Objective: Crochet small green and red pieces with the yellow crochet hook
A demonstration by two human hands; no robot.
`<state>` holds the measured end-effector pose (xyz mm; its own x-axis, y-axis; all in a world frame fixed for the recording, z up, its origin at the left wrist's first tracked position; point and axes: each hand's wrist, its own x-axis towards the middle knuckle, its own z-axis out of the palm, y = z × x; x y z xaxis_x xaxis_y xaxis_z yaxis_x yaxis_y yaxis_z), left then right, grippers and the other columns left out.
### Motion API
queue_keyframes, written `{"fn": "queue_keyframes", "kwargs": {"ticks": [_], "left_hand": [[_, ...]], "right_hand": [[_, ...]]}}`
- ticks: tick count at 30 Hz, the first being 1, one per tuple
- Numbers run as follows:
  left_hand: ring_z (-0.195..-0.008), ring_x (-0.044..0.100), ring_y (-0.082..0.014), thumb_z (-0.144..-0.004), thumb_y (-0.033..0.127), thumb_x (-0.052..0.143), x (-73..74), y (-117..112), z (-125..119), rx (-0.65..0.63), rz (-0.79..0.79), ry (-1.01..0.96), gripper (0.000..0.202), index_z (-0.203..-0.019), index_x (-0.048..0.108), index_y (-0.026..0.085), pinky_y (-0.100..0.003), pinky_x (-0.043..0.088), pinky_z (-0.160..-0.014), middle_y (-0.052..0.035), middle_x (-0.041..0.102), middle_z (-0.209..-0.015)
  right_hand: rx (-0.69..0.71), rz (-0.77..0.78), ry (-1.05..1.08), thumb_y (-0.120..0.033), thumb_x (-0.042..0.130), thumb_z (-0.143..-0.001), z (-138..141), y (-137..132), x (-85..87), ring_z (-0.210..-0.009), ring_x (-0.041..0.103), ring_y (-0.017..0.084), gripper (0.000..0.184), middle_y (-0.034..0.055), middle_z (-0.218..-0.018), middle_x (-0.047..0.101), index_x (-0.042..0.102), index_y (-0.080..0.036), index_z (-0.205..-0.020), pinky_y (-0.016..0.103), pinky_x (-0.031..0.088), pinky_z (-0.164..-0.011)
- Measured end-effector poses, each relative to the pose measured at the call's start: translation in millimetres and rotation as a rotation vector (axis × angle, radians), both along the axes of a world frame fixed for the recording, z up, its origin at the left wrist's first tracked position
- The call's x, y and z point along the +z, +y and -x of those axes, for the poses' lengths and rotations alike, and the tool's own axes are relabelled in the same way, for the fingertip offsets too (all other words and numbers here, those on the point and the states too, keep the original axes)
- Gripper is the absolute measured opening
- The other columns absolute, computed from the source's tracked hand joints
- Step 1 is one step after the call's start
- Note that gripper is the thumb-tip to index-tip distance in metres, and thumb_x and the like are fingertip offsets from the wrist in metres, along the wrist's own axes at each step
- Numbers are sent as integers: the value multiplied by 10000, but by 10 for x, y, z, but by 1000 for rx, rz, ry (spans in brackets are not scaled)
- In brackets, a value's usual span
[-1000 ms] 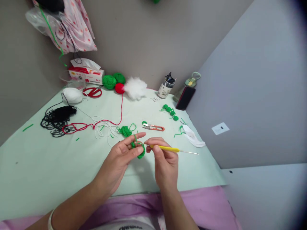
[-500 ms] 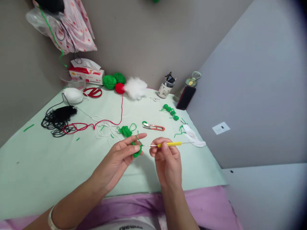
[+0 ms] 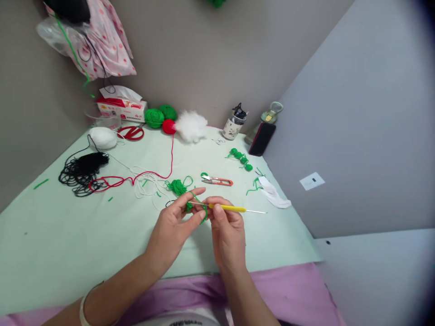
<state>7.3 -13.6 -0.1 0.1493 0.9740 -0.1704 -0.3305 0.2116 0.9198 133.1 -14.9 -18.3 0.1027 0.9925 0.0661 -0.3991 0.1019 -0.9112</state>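
Note:
Between the fingers of my left hand is a small green crochet piece, pinched by the thumb, with green yarn running over the raised index finger. My right hand grips a crochet hook by its yellow handle. The hook's left metal end reaches to the green yarn at my left fingers; its other metal end points right. Both hands are close together, the fingertips nearly meeting. Just beyond them lies a loose green yarn bundle. Orange thread snips rest a little farther back. My fingers partly hide the crochet piece.
At left lie black yarn, a white yarn ball and red scissors. Along the back are a tissue box, green balls, a red ball and white stuffing. A phone leans at right.
My right hand has moved left with the hook, bringing its tip into the yarn at my left hand. The green piece has turned in my left fingers.

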Motion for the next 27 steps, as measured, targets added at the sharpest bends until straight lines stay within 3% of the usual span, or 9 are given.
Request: {"fn": "queue_keyframes", "kwargs": {"ticks": [3, 7, 9, 12, 16, 21, 24, 26, 27], "left_hand": [[-905, 592, -199, -819, 338, 768, 6, 82, 74, -117, -44, 85, 428, -1241, 725, 274, -301, 448, -854, -9, 669, -901], [-712, 535, -177, -862, 457, 691, 150, 374, 445, -325, -202, 280, 301, -1081, 807, 286, -300, 420, -716, -18, 676, -809], [-689, 511, -174, -858, 465, 694, 278, 551, 699, -276, -257, 369, 275, -1032, 819, 292, -285, 397, -676, -14, 659, -744], [-666, 476, -152, -871, 474, 681, 476, 793, 1053, -175, -296, 509, 353, -1174, 762, 314, -250, 349, -616, 21, 580, -678], [-811, 504, -132, -943, 463, 591, 611, 1038, 1366, -97, -335, 704, 341, -1190, 734, 275, -246, 371, -758, 48, 586, -797], [-823, 546, -158, -878, 528, 652, 621, 1239, 1556, 113, -419, 791, 342, -1120, 747, 307, -265, 381, -766, 74, 603, -785], [-913, 577, -165, -892, 554, 605, 591, 1326, 1626, 148, -438, 845, 403, -1174, 712, 286, -258, 399, -825, 102, 659, -883], [-886, 597, -195, -855, 592, 623, 509, 1388, 1664, 192, -467, 916, 448, -1141, 735, 265, -280, 424, -815, 73, 687, -862], [-876, 605, -220, -838, 590, 643, 449, 1414, 1675, 147, -467, 978, 458, -1140, 746, 262, -302, 431, -815, 47, 698, -852]], "right_hand": [[15, 47, 95, -400, 757, -851, -35, 35, 25, -766, 607, 130, 162, 11, -887, 682, 773, -241, -871, 264, 533, -730], [76, 130, 354, -389, 840, -775, -247, 119, 148, -780, 658, 98, 162, -26, -856, 688, 749, -274, -842, 201, 580, -707], [92, 133, 430, -352, 865, -750, -401, 144, 214, -779, 681, 88, 171, -49, -841, 678, 736, -296, -849, 176, 594, -665], [71, 42, 474, -319, 846, -783, -644, 150, 301, -702, 660, 40, 159, -69, -830, 657, 712, -308, -869, 109, 575, -588], [20, -63, 611, -215, 821, -815, -946, 147, 402, -682, 661, -9, 176, -92, -832, 672, 684, -282, -903, 30, 570, -614], [-31, -98, 799, -58, 829, -762, -1176, 191, 461, -706, 708, 10, 280, -80, -831, 679, 667, -232, -910, 40, 601, -632], [-55, -57, 754, -74, 839, -751, -1154, 214, 449, -683, 705, 23, 259, -70, -824, 680, 680, -229, -886, 59, 612, -612], [-75, 8, 678, -122, 858, -739, -1082, 221, 423, -648, 687, 36, 233, -60, -808, 673, 692, -232, -861, 84, 618, -578], [-72, 47, 633, -146, 870, -727, -1038, 223, 405, -634, 678, 42, 228, -55, -796, 668, 697, -231, -849, 97, 620, -566]]}}
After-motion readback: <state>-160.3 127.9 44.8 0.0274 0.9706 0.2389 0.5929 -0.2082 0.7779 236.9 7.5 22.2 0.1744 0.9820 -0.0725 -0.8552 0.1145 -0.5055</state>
